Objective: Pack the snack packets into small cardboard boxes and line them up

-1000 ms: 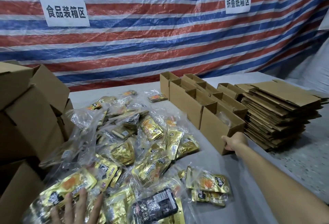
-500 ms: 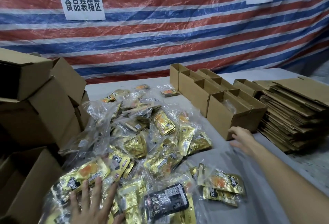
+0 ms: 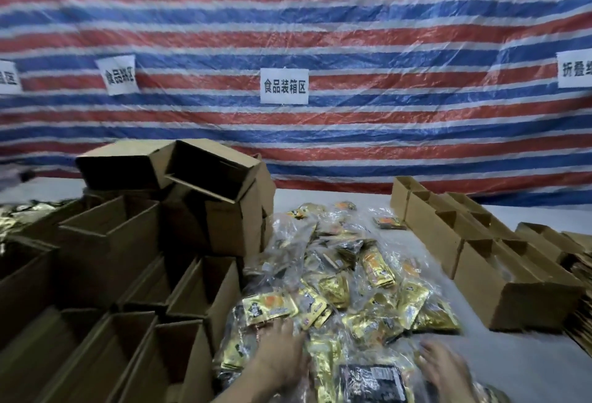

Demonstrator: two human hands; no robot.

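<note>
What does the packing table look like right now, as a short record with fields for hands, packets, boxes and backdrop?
left hand: resting on the snack packets, grip unclear
right hand: blurred, over the pile's near edge
packets: loose heap, mid-table
open boxes, left: jumbled, appear empty
boxes, right: lined up in rows
flat cartons: stacked at far right
backdrop: striped tarp with paper signs

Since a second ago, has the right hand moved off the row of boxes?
Yes. The right hand has left the nearest open box in the row and come back toward the person, onto the snack pile.
</note>
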